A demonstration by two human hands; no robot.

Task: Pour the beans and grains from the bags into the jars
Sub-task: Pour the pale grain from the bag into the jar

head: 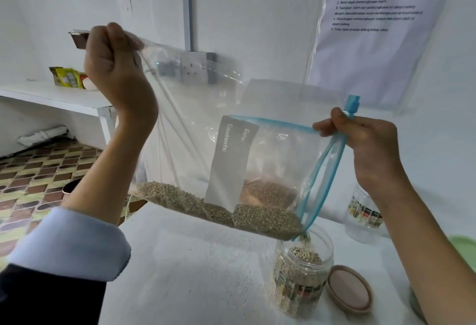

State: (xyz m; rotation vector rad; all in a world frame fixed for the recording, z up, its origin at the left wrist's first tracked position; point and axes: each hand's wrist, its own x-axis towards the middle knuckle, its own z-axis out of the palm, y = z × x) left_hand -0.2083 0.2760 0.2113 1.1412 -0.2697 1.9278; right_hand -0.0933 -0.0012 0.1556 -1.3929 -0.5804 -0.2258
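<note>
A clear zip bag [273, 154] with a blue seal and a grey label hangs tilted over the white table [195, 268]. Pale green-grey grains [226, 211] lie along its lower edge. They trickle from the bag's low right corner into a clear jar [300, 273], which is partly filled. My left hand [113, 67] grips the bag's bottom corner, raised high at the left. My right hand [365, 141] pinches the blue zip end at the right, just below the slider.
A tan lid [350, 290] lies upside down right of the jar. A second clear jar [365, 214] stands at the back right, with a green lid [463, 247] at the right edge. A shelf with packets [68, 77] is at the left, over patterned floor.
</note>
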